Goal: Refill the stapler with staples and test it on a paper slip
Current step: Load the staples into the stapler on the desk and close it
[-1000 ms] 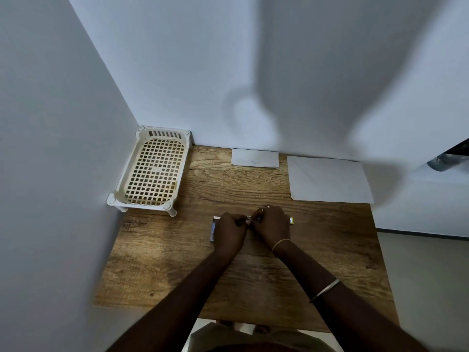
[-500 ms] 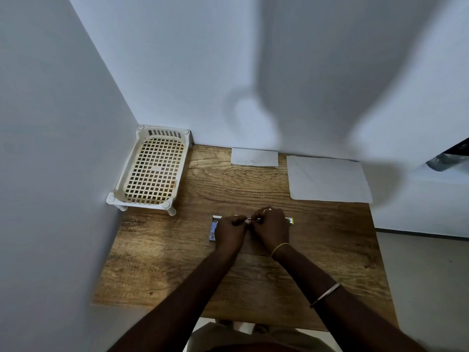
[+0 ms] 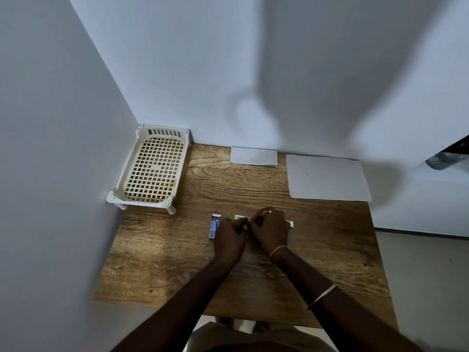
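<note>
Both hands met over the stapler (image 3: 264,219) lying mid-table (image 3: 177,262). The left hand (image 3: 229,240) and right hand (image 3: 271,231) pinched closed at its middle; what they gripped I couldn't tell. The staple box (image 3: 214,227) sat just left.

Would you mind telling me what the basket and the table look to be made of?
The basket looks like cream moulded plastic, matte: uniform grid holes and rounded corner posts. The table shows brown wood grain with a dull sheen; solid wood or a printed laminate, I cannot tell.
</note>
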Tool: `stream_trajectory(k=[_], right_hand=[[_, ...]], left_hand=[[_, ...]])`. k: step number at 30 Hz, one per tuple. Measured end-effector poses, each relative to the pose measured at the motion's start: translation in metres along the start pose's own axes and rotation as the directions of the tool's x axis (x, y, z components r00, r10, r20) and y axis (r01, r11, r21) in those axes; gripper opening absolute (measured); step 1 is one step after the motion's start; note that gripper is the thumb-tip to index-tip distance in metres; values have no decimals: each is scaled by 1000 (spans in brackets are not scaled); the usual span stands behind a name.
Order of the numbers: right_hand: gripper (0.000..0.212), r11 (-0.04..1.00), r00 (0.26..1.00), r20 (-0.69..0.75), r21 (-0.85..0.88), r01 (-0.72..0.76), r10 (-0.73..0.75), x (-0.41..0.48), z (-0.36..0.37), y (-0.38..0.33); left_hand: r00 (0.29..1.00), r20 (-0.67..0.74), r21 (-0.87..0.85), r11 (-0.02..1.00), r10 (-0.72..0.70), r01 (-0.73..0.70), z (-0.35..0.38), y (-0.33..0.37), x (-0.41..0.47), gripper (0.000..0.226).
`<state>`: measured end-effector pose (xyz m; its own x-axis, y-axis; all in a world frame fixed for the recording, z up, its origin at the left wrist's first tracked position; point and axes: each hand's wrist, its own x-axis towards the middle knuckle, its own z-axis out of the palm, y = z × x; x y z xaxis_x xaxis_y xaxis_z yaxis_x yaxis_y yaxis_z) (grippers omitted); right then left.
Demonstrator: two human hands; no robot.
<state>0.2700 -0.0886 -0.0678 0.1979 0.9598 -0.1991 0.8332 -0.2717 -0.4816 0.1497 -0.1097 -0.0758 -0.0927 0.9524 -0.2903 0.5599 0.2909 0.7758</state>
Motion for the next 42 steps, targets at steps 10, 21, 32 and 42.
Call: stream_trajectory(k=[10, 21, 32, 42], right_hand=[[8, 999, 1000, 23, 40, 4, -5, 1, 2, 4], [2, 998, 998, 46, -13, 54, -53, -2, -2, 7], [13, 977, 990, -10, -166, 137, -141, -5, -2, 11], [20, 987, 999, 27, -152, 47, -44, 2, -1, 2]], left_hand=[[998, 30, 39, 997, 63, -65, 3, -2, -7, 23], [1000, 14, -133, 991, -20, 22, 1, -1, -9, 29], [1000, -1, -17, 999, 29, -29, 4, -2, -8, 28], [999, 36, -8, 1000, 14, -14, 3, 3, -1, 29]])
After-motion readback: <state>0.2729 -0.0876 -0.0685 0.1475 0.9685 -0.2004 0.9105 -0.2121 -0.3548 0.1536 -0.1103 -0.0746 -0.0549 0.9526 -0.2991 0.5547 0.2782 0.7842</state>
